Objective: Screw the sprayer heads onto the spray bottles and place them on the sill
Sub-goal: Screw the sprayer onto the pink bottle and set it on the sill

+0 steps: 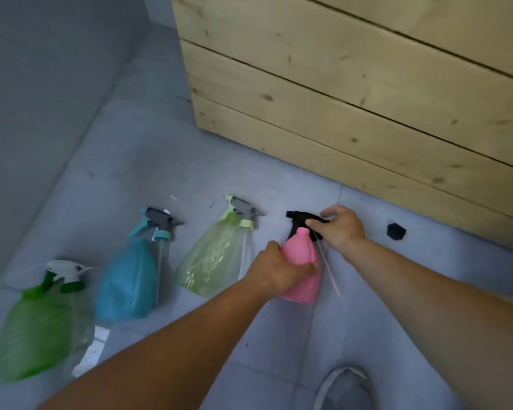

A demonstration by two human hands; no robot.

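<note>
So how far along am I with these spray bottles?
Nothing looks finished: no bottle is on a sill. In hand: your left hand grips the pink bottle while your right hand holds the black sprayer head at its neck, its tube outside the bottle. Left: the pale green bottle, blue bottle and dark green bottle lie on the floor, heads apparently loose beside them.

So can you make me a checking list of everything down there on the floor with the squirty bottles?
Surface: grey tiled floor, a few dark specks.
Job's things: pink bottle and black sprayer head; its tube hangs outside the bottle. Teal bottle, pale green bottle, green bottle lie with heads beside them.
Clutter: small black piece.
Grippers: left hand grips pink bottle; right hand holds sprayer head.
Cables: nothing seen.
Surroundings: wooden crate, shoe.
</note>
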